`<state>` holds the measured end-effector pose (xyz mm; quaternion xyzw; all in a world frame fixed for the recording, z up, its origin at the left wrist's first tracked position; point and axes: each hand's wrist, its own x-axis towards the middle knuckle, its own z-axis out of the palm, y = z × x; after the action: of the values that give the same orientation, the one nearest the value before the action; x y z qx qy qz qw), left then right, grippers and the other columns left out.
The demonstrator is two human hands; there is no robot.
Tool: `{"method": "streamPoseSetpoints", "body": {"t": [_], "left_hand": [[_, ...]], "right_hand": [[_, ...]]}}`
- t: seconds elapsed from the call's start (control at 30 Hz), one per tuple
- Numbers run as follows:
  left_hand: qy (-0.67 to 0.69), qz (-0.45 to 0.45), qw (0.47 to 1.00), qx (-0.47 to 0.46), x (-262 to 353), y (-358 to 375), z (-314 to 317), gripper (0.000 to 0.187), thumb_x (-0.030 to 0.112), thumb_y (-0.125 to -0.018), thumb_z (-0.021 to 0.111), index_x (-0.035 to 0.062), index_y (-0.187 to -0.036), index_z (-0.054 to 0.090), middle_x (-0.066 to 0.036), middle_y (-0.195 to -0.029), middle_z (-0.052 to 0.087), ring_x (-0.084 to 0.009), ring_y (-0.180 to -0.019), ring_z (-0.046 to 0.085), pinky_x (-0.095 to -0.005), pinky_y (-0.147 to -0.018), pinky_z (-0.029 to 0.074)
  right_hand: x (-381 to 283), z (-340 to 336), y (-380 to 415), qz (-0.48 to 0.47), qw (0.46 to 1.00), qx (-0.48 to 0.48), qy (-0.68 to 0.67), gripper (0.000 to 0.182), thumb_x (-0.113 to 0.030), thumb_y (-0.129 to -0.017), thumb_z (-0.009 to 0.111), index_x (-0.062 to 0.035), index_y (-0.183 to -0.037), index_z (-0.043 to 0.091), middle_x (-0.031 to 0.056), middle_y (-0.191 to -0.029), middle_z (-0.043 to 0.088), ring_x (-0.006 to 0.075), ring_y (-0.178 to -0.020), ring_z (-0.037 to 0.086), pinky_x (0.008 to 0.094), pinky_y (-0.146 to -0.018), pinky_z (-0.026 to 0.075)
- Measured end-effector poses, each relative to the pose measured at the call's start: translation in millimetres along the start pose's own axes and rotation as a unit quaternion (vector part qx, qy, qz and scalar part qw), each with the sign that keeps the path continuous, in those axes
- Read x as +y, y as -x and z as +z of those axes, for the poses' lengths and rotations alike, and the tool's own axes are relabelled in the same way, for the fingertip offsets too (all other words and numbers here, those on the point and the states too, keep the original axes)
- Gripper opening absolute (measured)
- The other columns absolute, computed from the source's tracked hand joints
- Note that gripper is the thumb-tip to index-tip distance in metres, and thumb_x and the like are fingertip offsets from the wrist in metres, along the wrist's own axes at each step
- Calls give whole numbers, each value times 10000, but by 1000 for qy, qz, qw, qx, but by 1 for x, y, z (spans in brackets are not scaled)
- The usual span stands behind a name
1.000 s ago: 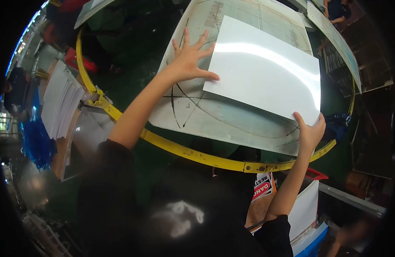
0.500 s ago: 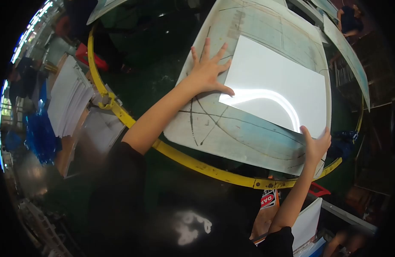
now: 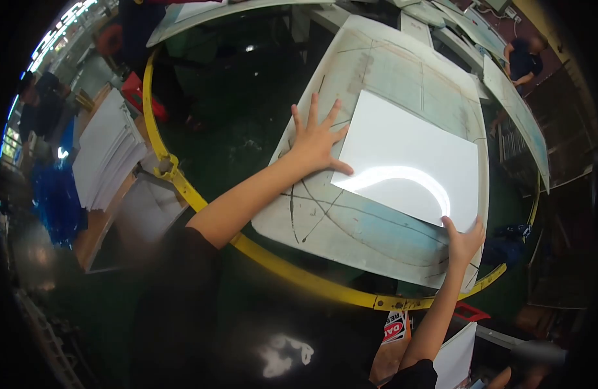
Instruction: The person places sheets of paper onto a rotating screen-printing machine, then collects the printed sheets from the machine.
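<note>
A glossy white sheet [image 3: 409, 142] lies flat on a worn, pale platen board [image 3: 351, 227] marked with dark lines. A bright curved reflection crosses the sheet's near part. My left hand [image 3: 314, 144] is spread on the board at the sheet's left side, its thumb touching the near left corner. At the near right corner is my right hand [image 3: 465, 241], its thumb against the near edge and its fingers stretched along the right edge. Neither hand is closed around anything; the right fingers are partly bunched from this angle.
A yellow curved rail [image 3: 279, 264] runs around the board on my side. Stacked white sheets [image 3: 111, 152] stand at the left beside blue plastic [image 3: 56, 207]. More boards [image 3: 516, 117] stand at the far right, near a person [image 3: 524, 61]. Another person [image 3: 43, 107] is at the left.
The board, sheet and both hands appear lower in the view, and the far background shows more. Both hands keep about the same places against the sheet.
</note>
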<state>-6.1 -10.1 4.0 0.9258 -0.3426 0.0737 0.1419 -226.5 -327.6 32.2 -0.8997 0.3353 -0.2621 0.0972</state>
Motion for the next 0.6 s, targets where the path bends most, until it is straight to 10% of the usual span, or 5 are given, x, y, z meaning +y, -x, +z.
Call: {"method": "streamPoseSetpoints", "body": {"t": [0.6], "left_hand": [[-121, -3, 989, -86, 28, -5, -22, 857, 644, -583, 702, 146, -1266, 562, -90, -1539, 107, -434, -1375, -146, -742, -947, -128]], "right_hand": [[-13, -6, 1, 51, 985, -97, 131, 839, -523, -569, 783, 1, -1171, 523, 213, -1112, 544, 392, -1077, 463, 519, -907, 367]]}}
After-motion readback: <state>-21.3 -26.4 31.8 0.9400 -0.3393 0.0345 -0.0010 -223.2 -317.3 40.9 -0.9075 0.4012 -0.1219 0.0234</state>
